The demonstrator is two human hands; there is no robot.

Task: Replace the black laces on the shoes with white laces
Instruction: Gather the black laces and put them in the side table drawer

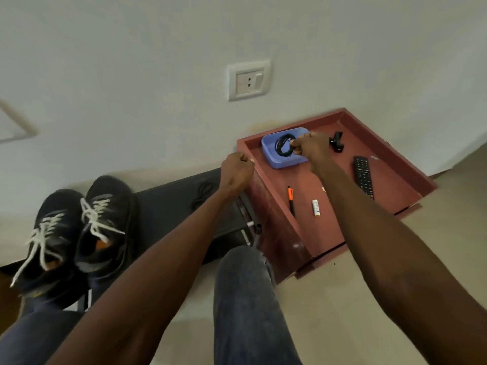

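Dark bench (171, 201): second black coil (204, 192), indistinct.

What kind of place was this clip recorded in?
Probably a room in a home, perhaps a bedroom or living room: a TV remote lies on a low red cabinet against a plain wall with a socket, and laced shoes sit nearby.

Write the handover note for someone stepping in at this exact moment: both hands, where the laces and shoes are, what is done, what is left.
Right hand pinches the coiled black lace over the blue tray on the red cabinet.
Left hand is fisted at the cabinet's edge, apparently holding nothing.
Both black shoes sit on the dark bench, threaded with white laces, ends loose.
A second dark coil lies on the bench.
Left: release the lace, stow the other, tie the white ones.
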